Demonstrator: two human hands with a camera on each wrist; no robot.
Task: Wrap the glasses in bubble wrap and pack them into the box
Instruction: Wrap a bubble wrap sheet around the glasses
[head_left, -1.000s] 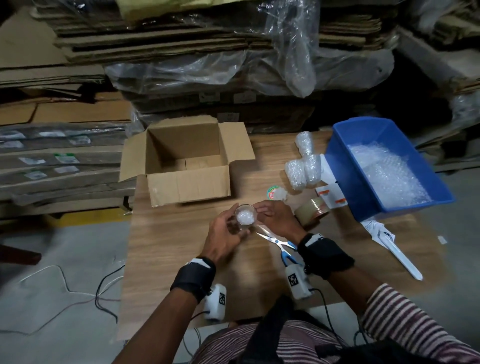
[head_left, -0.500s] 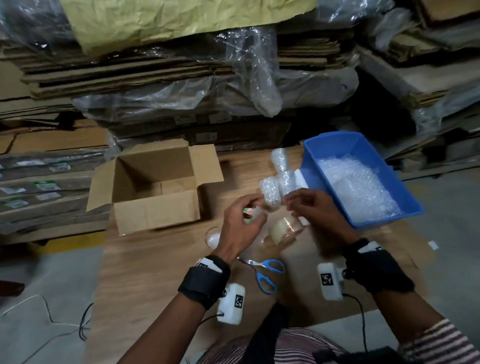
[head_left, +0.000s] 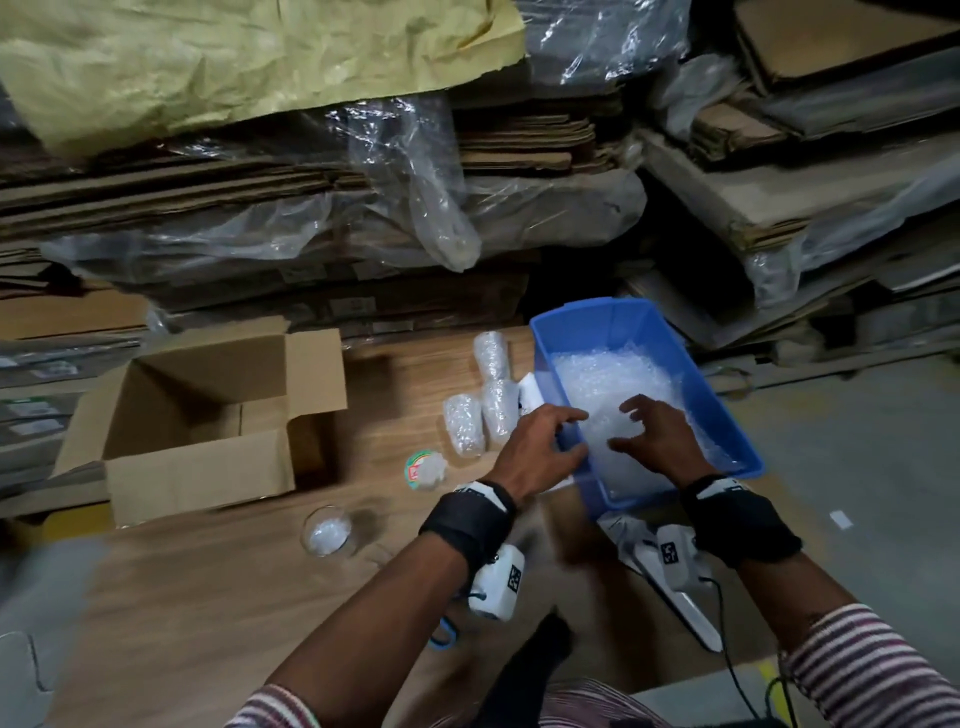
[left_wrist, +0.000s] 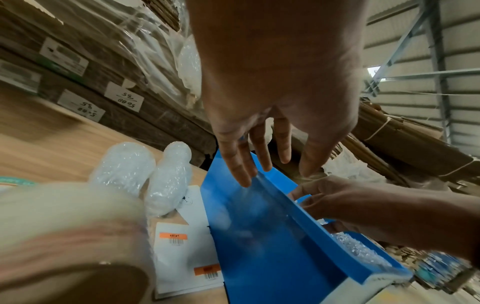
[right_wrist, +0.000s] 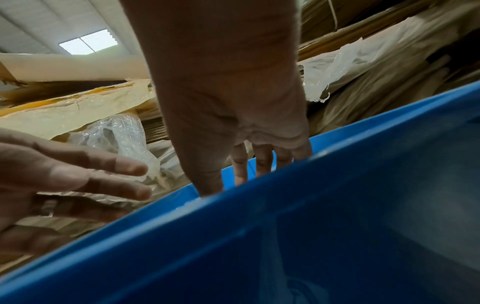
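Both hands reach into a blue bin (head_left: 727, 415) that sits at the right side of a wooden bench (head_left: 208, 597). Inside the bin lies a pile of clear bubble wrap (head_left: 602, 379). Over it, the right hand (head_left: 657, 436) has its fingers spread and slightly bent, gripping nothing that can be seen. At the bin's near left edge, the left hand (head_left: 540, 449) is likewise spread and empty. Three glasses already wrapped in bubble wrap (head_left: 480, 410) lie on the bench just left of the bin. One bare glass (head_left: 327, 531) stands nearer the person, left of the left forearm. An open cardboard box (head_left: 208, 415) sits at the left of the bench, well apart from the bin. Between the box and the wrapped glasses lies a small roll of tape (head_left: 423, 469).
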